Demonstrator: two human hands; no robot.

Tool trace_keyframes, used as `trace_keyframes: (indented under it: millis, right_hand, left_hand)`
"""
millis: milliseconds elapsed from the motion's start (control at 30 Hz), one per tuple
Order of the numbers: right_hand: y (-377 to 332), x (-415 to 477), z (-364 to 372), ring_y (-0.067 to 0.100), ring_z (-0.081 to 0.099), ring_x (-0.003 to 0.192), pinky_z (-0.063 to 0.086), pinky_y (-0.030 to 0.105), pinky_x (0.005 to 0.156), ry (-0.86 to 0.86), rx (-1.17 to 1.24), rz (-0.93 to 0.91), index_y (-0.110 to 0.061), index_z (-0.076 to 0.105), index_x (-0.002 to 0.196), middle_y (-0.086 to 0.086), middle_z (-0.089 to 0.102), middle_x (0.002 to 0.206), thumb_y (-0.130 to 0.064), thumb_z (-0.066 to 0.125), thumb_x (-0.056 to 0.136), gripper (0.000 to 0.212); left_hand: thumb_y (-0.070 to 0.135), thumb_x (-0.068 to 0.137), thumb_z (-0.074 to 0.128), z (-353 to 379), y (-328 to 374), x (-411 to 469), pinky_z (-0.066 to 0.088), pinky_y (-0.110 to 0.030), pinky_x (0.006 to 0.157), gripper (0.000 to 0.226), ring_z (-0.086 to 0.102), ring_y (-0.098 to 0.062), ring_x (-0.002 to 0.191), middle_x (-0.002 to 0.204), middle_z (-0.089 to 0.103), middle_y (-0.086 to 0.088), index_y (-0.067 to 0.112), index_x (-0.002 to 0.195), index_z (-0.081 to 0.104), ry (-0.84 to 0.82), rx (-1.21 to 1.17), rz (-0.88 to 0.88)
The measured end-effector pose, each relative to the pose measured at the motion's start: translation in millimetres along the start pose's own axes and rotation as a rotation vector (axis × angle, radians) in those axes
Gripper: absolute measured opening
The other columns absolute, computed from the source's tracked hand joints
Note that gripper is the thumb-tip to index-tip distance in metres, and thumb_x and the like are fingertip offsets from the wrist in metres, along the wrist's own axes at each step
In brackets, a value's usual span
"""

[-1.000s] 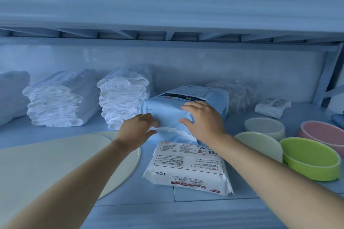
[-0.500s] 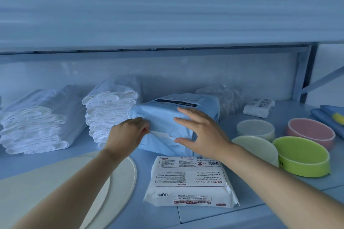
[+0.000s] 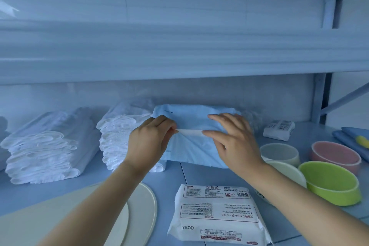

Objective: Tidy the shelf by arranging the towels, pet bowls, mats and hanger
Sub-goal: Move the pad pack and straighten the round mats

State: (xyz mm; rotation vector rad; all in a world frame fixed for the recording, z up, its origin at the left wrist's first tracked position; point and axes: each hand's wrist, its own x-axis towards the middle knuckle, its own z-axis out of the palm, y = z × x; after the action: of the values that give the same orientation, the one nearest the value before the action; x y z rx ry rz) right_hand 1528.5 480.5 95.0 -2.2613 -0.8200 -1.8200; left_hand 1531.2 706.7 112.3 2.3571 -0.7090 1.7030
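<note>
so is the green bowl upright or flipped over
Upright. The green bowl rests on its base with its open mouth facing up. Its hollow inside shows, and nothing can be seen in it.

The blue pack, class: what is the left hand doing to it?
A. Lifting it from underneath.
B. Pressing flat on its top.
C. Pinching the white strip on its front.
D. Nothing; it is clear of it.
C: the left hand pinches the left end of the white strip on the front of the blue pack; the right hand lays straight fingers on the pack.
</note>
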Motion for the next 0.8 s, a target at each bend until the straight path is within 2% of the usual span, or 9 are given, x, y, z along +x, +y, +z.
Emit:
trace_keyframes:
  millis: [67,133,267,333,433,533,667,733,800]
  right_hand:
    - [-4,3,-9,0.024,0.056,0.104,0.038,0.043,0.095,-0.032,-0.023,-0.002,-0.023,0.072,0.091,0.002,0.065,0.114,-0.016,0.053,0.081,0.023]
    - [-8,2,-16,0.022,0.053,0.11,0.034,0.045,0.099,-0.09,-0.047,-0.001,-0.023,0.07,0.098,0.0,0.062,0.119,-0.031,0.051,0.084,0.025]
    - [-3,3,-22,0.023,0.036,0.131,0.036,0.045,0.102,-0.249,-0.14,-0.026,-0.023,0.058,0.122,0.002,0.045,0.142,-0.062,0.052,0.076,0.06]
    - [6,8,-21,0.024,0.032,0.132,0.04,0.045,0.098,-0.293,-0.177,-0.04,-0.021,0.057,0.124,0.004,0.042,0.144,-0.061,0.063,0.069,0.068]
    - [16,8,-14,0.024,0.033,0.131,0.042,0.043,0.097,-0.319,-0.187,-0.036,-0.021,0.06,0.121,0.004,0.044,0.143,-0.053,0.076,0.065,0.067]
    - [24,0,-8,0.023,0.033,0.133,0.038,0.042,0.1,-0.291,-0.169,-0.03,-0.021,0.059,0.122,0.002,0.044,0.143,-0.049,0.073,0.071,0.06]
    - [32,-3,-3,0.022,0.029,0.136,0.03,0.041,0.104,-0.266,-0.133,0.008,-0.022,0.056,0.126,0.0,0.04,0.146,-0.053,0.049,0.082,0.054]
    - [32,-2,0,0.022,0.029,0.136,0.031,0.044,0.105,-0.256,-0.131,0.017,-0.023,0.056,0.125,0.0,0.04,0.146,-0.053,0.047,0.083,0.053]
    - [31,-2,2,0.023,0.029,0.135,0.034,0.05,0.104,-0.231,-0.121,0.034,-0.023,0.058,0.124,0.001,0.041,0.145,-0.05,0.056,0.081,0.051]
  left_hand:
    - [0.026,0.083,0.06,0,4,6,0.037,-0.022,0.04,0.008,0.055,-0.015,0.06,0.075,0.063,0.012,0.024,0.076,0.063,0.03,-0.015,-0.019]
    - [0.024,0.082,0.061,-2,6,13,0.034,-0.02,0.042,0.006,0.056,-0.015,0.062,0.077,0.063,0.012,0.024,0.077,0.063,0.066,-0.021,-0.04]
    - [0.026,0.085,0.055,-3,7,32,0.04,-0.024,0.044,0.011,0.056,-0.018,0.066,0.081,0.063,0.011,0.022,0.079,0.063,0.141,-0.073,-0.082]
    - [0.028,0.085,0.053,0,8,40,0.044,-0.028,0.046,0.013,0.057,-0.019,0.068,0.081,0.063,0.01,0.022,0.079,0.063,0.137,-0.118,-0.083]
    - [0.033,0.085,0.05,6,10,42,0.046,-0.027,0.048,0.018,0.06,-0.019,0.071,0.082,0.063,0.011,0.024,0.08,0.064,0.092,-0.15,-0.085]
    - [0.034,0.087,0.049,13,7,26,0.049,-0.027,0.064,0.023,0.062,-0.018,0.085,0.099,0.065,0.009,0.024,0.097,0.068,0.059,-0.178,-0.03]
    - [0.048,0.086,0.054,21,-3,-4,0.041,-0.031,0.097,0.043,0.049,-0.022,0.119,0.133,0.052,-0.003,0.019,0.117,0.063,-0.01,-0.231,0.031]
    - [0.058,0.08,0.056,22,-7,-9,0.037,-0.029,0.102,0.055,0.04,-0.022,0.13,0.14,0.044,-0.004,0.022,0.121,0.061,-0.038,-0.253,0.011]
    - [0.059,0.073,0.062,24,-9,-10,0.038,-0.028,0.1,0.061,0.032,-0.022,0.136,0.145,0.038,-0.001,0.029,0.125,0.056,-0.076,-0.249,0.032]
